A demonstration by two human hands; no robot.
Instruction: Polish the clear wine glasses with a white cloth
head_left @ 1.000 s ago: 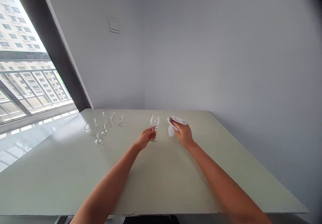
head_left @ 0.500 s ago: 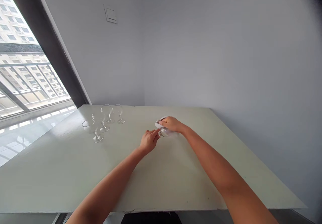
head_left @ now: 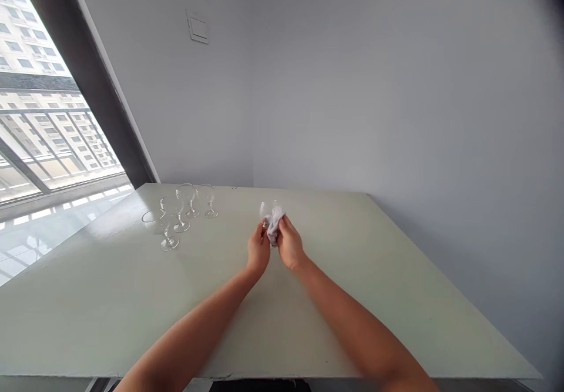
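Above the middle of the table, both hands are close together around one clear stemmed glass (head_left: 263,208), its bowl now pointing up and away from me. My left hand (head_left: 258,252) is closed on the lower part of this glass, though its fingers partly hide the stem and foot. A crumpled whitish cloth (head_left: 274,221) is pinched in my right hand (head_left: 291,245) and lies against the glass, covering much of it. To the left, several more stemmed glasses stand upright in a slanting row, the nearest wine glass (head_left: 168,242) closest to me.
The pale glossy table (head_left: 352,298) spreads under my arms. Grey walls (head_left: 352,86) meet in a corner behind it, and one carries a light switch (head_left: 198,28). At the left is a window (head_left: 53,116) with a dark frame.
The glass has turned from lying sideways to bowl upward. My right hand has moved left and toward me with the cloth, from the bowl down to the lower part of the glass.
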